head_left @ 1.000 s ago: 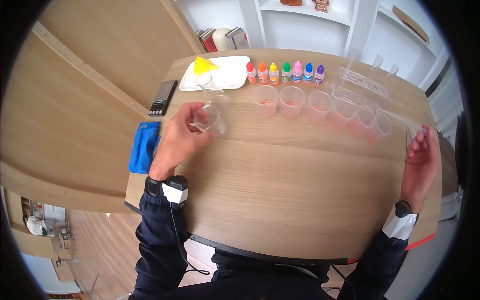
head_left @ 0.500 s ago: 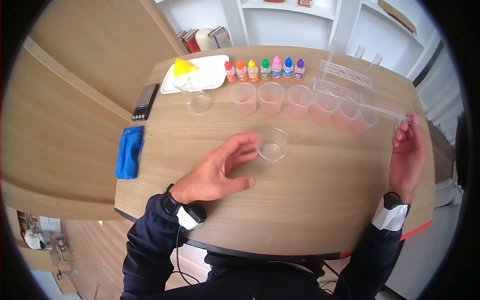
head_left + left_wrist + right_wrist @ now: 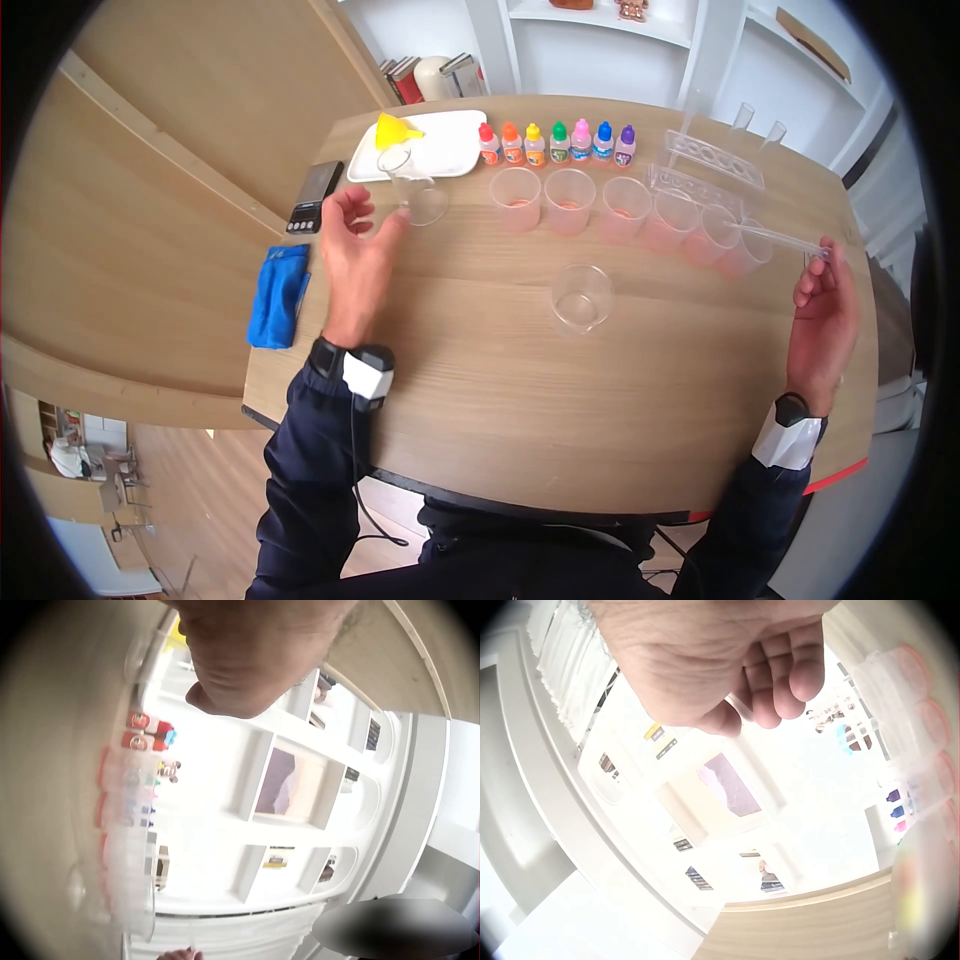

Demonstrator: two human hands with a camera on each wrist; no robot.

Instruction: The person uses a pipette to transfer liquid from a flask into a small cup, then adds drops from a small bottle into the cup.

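The left hand is raised by the conical flask, thumb and fingers spread with nothing between them; whether it touches the glass cannot be told. An empty glass beaker stands alone in the middle of the table. At the right edge the right hand pinches the end of a thin clear dropper, its other end over the rightmost cups. Several clear plastic cups with a little pink-red liquid, such as the leftmost cup, stand in a row. In the right wrist view the right hand's fingers are curled.
Behind the cups stand several colored dropper bottles. A white tray holds a yellow funnel. A black scale and a blue cloth lie at the left. Clear test tube racks stand at the back right.
The left hand carried the beaker from beside the flask to the middle of the table, let it go, and moved back left to the flask. The right hand still holds the dropper.
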